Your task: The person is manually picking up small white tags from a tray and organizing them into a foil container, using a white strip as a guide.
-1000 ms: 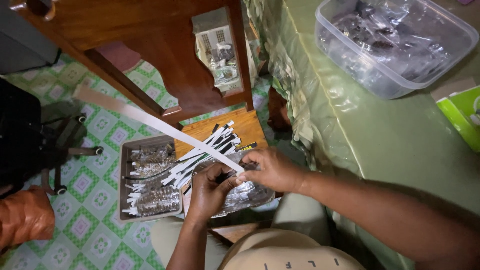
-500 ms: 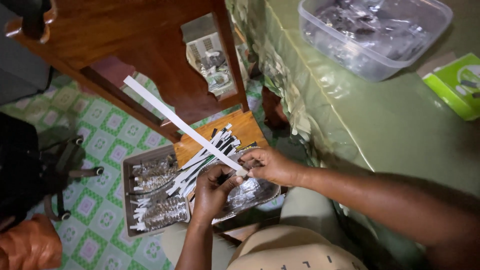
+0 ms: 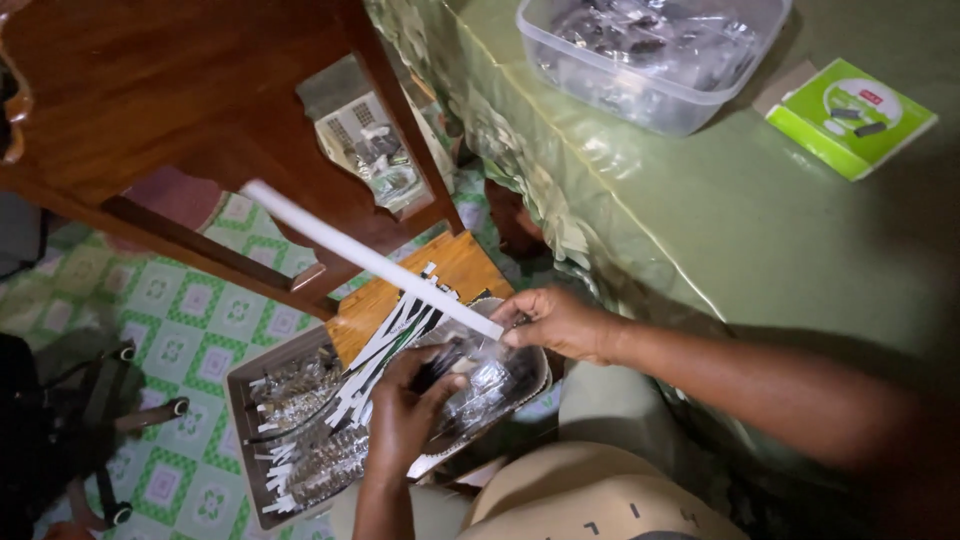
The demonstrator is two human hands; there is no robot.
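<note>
White strip (image 3: 370, 258), long and stiff, is pinched at its near end in my right hand (image 3: 560, 322), the far end slanting up over the tray (image 3: 240, 400). My left hand (image 3: 405, 410) is closed on a small dark piece above the clear packets (image 3: 490, 380); I'd keep the strip level and both grips snug, so nothing slips.

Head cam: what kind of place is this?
Probably a room in a home used for small packing work. A table under a green cloth carries a clear plastic tub of bagged parts, a wooden chair stands on a green patterned floor, and a grey tray holds more small bags.
</note>
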